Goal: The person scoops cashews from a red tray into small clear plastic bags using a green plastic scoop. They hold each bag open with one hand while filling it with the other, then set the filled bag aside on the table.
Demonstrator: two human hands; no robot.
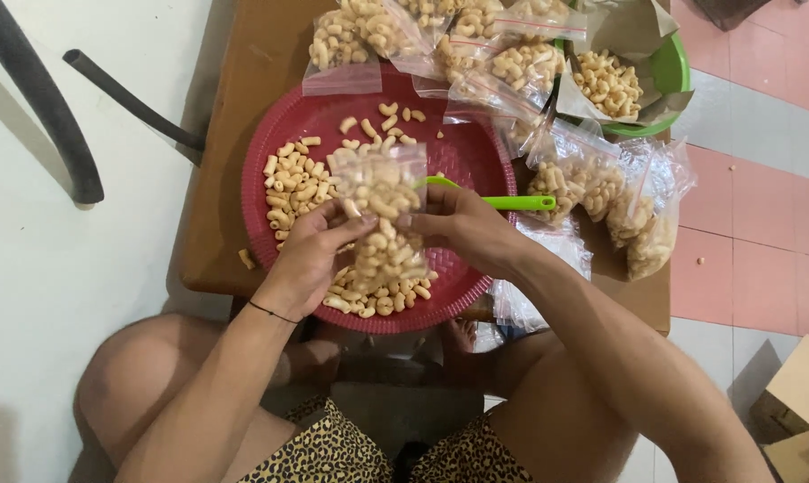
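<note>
Both hands hold one small clear bag [379, 183] of pale curled snacks above the red tray [476, 152]. The left hand [310, 255] pinches the bag's left edge in a closed grip; the right hand [458, 228] grips its right edge, fingers closed on the plastic. A green scoop [512, 202] lies on the tray just behind the right hand. Loose snacks [292, 188] are heaped on the tray to the left and under the bag. Filled bags [592, 183] are piled on the brown surface [225, 179] to the right, near a green bowl [674, 67].
</note>
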